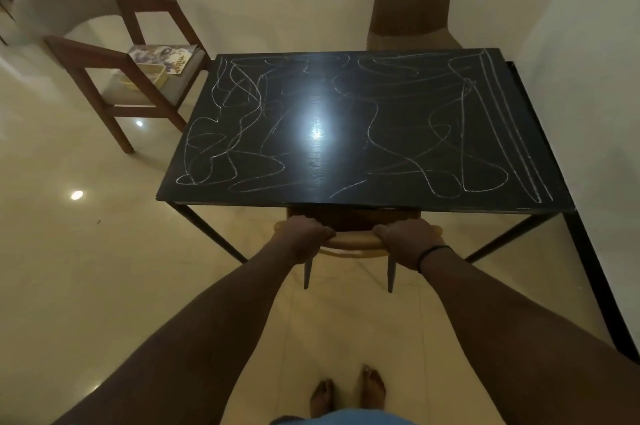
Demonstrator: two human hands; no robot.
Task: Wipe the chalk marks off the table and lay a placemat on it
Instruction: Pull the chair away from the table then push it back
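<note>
Both hands hold a curved wooden chair back (349,241) at the near edge: the left hand (306,237) and the right hand (405,239) each curl their grip round its rail. Just beyond lies the black surface (540,206), long axis left to right, glossy and scrawled with white chalk marks (221,133). On the far-left armchair (117,78) rests a flat floral sheet (162,55), likely the placemat.

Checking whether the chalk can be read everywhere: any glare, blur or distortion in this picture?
Head view: a bright lamp reflection washes out the chalk marks at the middle of the table; the room is dim; the wide lens bows the table edges; the armchair back at upper left is smeared.
</note>
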